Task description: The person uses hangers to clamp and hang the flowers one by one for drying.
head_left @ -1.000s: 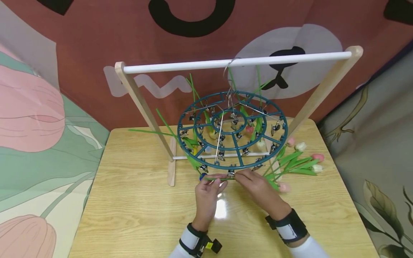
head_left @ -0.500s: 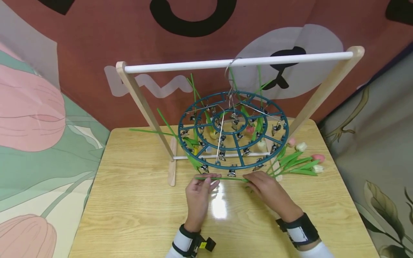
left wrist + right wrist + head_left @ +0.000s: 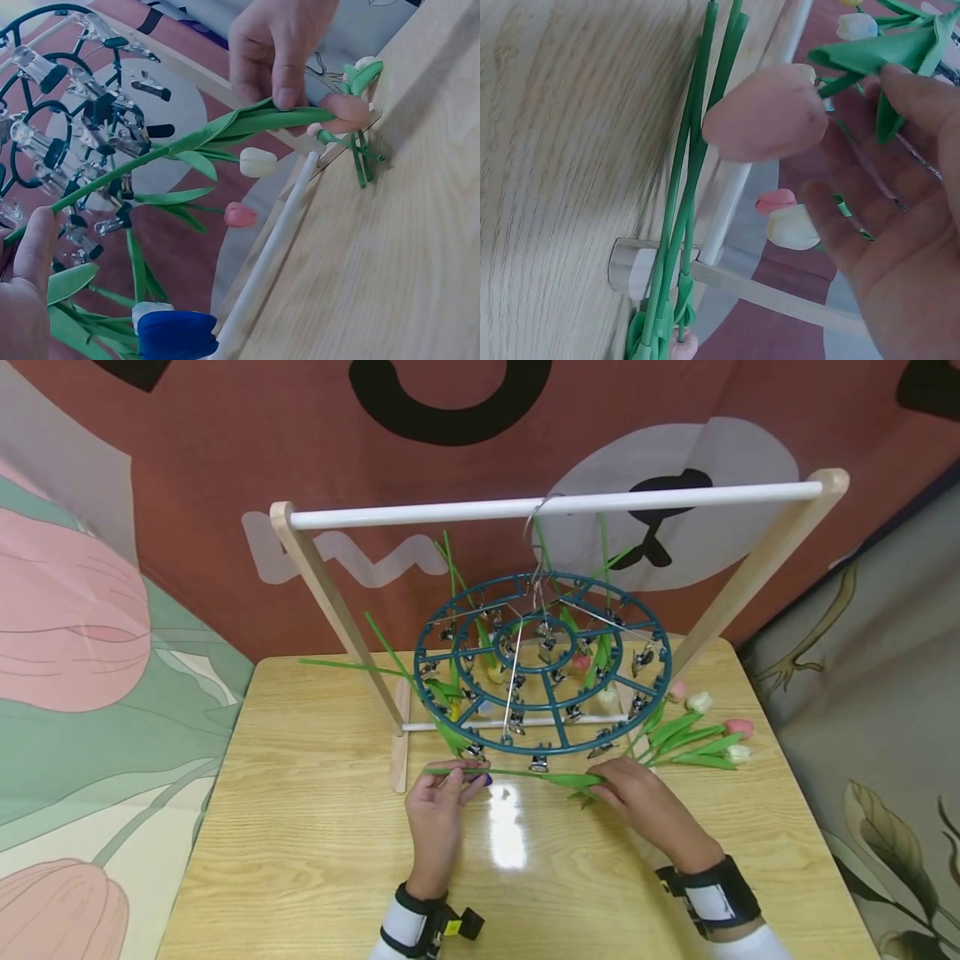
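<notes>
A pale pink tulip (image 3: 769, 112) with a long green stem (image 3: 510, 772) lies nearly level between the two hands. At its stem end, my left hand (image 3: 435, 818) pinches the stem between thumb and fingers. The right hand (image 3: 652, 806) holds the leaves close to the bloom, which it hides in the head view. Just behind the stem hangs a round blue-green clip hanger (image 3: 542, 750) with metal clips, its front clip (image 3: 538, 763) close to the stem. Below the left fingers in the left wrist view is a blue tulip (image 3: 176, 335).
A wooden rack with a white top bar (image 3: 420, 513) carries the hanger. Several tulips hang from clips, among them a white one (image 3: 258, 162) and a pink-red one (image 3: 241, 214). More loose tulips (image 3: 697, 735) lie on the table (image 3: 300, 827) at the right.
Both hands have spread apart, the left moving left and the right moving right, and the tulip's stem and leaves now show between them. The hanger has barely moved.
</notes>
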`<state>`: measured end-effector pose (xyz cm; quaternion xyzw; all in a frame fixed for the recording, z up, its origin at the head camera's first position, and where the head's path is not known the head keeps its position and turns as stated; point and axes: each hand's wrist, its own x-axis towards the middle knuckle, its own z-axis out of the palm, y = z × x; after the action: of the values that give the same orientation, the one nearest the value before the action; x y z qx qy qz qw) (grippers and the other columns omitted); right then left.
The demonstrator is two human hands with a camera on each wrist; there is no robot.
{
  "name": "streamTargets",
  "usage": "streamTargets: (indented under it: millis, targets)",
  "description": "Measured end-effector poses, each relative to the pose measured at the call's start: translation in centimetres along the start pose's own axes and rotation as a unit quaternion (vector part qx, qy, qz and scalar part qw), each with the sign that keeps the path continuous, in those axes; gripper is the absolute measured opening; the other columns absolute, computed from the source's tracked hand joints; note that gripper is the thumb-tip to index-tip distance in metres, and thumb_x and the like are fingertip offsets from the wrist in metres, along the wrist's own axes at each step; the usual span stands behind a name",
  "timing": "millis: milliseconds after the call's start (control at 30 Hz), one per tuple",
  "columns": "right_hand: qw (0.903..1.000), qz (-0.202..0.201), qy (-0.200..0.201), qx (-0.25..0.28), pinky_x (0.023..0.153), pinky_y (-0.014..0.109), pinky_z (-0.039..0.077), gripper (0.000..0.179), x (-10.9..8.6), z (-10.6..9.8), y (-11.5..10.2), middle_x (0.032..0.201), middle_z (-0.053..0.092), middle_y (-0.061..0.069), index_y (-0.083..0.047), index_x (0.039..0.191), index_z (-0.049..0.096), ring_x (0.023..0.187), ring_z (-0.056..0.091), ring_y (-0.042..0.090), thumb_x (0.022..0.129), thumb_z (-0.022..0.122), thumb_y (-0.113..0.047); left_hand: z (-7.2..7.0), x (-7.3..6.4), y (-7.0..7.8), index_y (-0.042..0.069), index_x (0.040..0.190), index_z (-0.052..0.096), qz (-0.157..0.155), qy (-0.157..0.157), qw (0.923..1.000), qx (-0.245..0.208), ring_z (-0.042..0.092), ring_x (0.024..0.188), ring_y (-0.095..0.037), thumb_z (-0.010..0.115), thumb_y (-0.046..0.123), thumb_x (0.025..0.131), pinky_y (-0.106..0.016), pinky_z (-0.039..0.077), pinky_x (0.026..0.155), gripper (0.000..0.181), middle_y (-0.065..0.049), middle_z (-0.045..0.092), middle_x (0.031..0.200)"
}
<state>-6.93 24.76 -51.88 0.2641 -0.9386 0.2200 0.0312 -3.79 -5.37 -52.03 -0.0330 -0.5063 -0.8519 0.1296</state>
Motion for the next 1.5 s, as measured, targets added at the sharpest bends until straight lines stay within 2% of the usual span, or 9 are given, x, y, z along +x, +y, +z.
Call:
streamTargets:
  millis: [167, 400, 567, 767, 900, 1033, 1167, 1300, 1500]
  targets:
    - [0.9997, 0.011, -0.016, 0.018, 0.081, 0.038, 0.062, 0.013, -0.2, -0.2, 0.2, 0.102, 0.073, 0.001, -0.011, 0.103, 0.074, 0.095, 0.069, 0.018, 0.09, 0.079, -0.011, -0.4, 0.2, 0.2, -0.018, 0.109, 0.055, 0.01, 0.009, 0.9999, -0.007, 0.075, 0.105, -0.025, 0.05, 0.001, 0.107, -0.042, 0.061, 0.091, 0.019, -0.011, 0.073, 0.111]
    - [0.9924, 0.049, -0.053, 0.099, 0.099, 0.05, 0.058, 0.025, -0.2, 0.1, 0.0, 0.125, 0.072, 0.009, -0.008, 0.121, 0.073, 0.12, 0.067, 0.032, 0.096, 0.072, -0.011, -0.5, 0.4, 0.5, -0.021, 0.109, 0.052, 0.008, 0.028, 0.9995, -0.012, 0.076, 0.103, -0.024, 0.052, 0.003, 0.107, -0.042, 0.061, 0.09, 0.025, -0.011, 0.074, 0.107]
    - [0.9849, 0.061, -0.087, 0.137, 0.091, 0.041, 0.062, 0.025, -0.4, 0.6, -0.1, 0.125, 0.073, 0.007, -0.011, 0.123, 0.072, 0.107, 0.07, 0.021, 0.098, 0.071, -0.015, -0.6, 0.6, 0.6, -0.019, 0.11, 0.054, 0.008, 0.039, 0.999, -0.022, 0.076, 0.103, -0.027, 0.051, 0.002, 0.107, -0.042, 0.06, 0.091, 0.021, -0.013, 0.074, 0.106]
    - [0.9857, 0.052, -0.063, 0.148, 0.084, 0.032, 0.063, 0.017, -0.6, 0.6, 0.2, 0.115, 0.075, -0.002, -0.019, 0.113, 0.074, 0.103, 0.071, 0.016, 0.098, 0.07, -0.013, -0.8, 0.8, 0.8, -0.017, 0.111, 0.057, 0.011, 0.038, 0.9989, -0.026, 0.076, 0.104, -0.028, 0.051, 0.001, 0.107, -0.042, 0.06, 0.09, 0.019, -0.015, 0.073, 0.109]
    - [0.987, 0.047, -0.043, 0.147, 0.084, 0.031, 0.063, 0.017, -0.4, 0.5, 0.1, 0.113, 0.075, -0.003, -0.02, 0.112, 0.075, 0.103, 0.072, 0.015, 0.097, 0.071, -0.012, -1.0, 0.7, 0.6, -0.017, 0.118, 0.058, 0.001, 0.024, 0.9995, -0.022, 0.074, 0.106, -0.026, 0.05, 0.002, 0.107, -0.042, 0.062, 0.089, 0.022, -0.013, 0.072, 0.115]
    - [0.9867, 0.032, -0.031, 0.157, 0.079, 0.027, 0.062, 0.017, 0.0, 0.6, -0.3, 0.11, 0.075, -0.004, -0.019, 0.111, 0.075, 0.097, 0.071, 0.009, 0.096, 0.072, -0.01, -0.7, 0.5, 0.2, -0.011, 0.122, 0.061, -0.042, 0.015, 0.9989, -0.017, 0.073, 0.108, -0.023, 0.056, 0.005, 0.106, -0.041, 0.063, 0.088, 0.023, -0.009, 0.07, 0.121]
    - [0.9852, 0.009, -0.021, 0.17, 0.078, 0.025, 0.062, 0.016, 0.5, 0.9, -0.9, 0.108, 0.075, -0.004, -0.016, 0.111, 0.074, 0.093, 0.069, 0.005, 0.096, 0.072, -0.009, -0.1, 0.1, -0.4, -0.009, 0.124, 0.061, -0.073, -0.002, 0.9973, 0.008, 0.073, 0.111, -0.023, 0.06, 0.004, 0.103, -0.045, 0.062, 0.091, 0.025, -0.016, 0.069, 0.124]
    - [0.9837, 0.01, -0.031, 0.177, 0.075, 0.023, 0.061, 0.016, 1.0, 1.1, -1.7, 0.107, 0.075, -0.004, -0.015, 0.113, 0.074, 0.089, 0.068, 0.004, 0.098, 0.07, -0.013, 0.4, -0.3, -1.1, -0.017, 0.129, 0.054, -0.082, -0.042, 0.9954, 0.027, 0.071, 0.117, -0.025, 0.061, 0.003, 0.102, -0.048, 0.059, 0.096, 0.035, -0.033, 0.062, 0.132]
    - [0.9814, 0.003, -0.041, 0.187, 0.07, 0.021, 0.058, 0.013, 2.0, 1.7, -2.7, 0.1, 0.074, -0.007, -0.016, 0.11, 0.075, 0.082, 0.063, -0.001, 0.097, 0.071, -0.015, 1.3, -0.7, -1.8, -0.012, 0.132, 0.057, -0.081, -0.06, 0.9945, 0.025, 0.07, 0.12, -0.024, 0.064, 0.001, 0.099, -0.041, 0.058, 0.101, 0.036, -0.026, 0.064, 0.134]
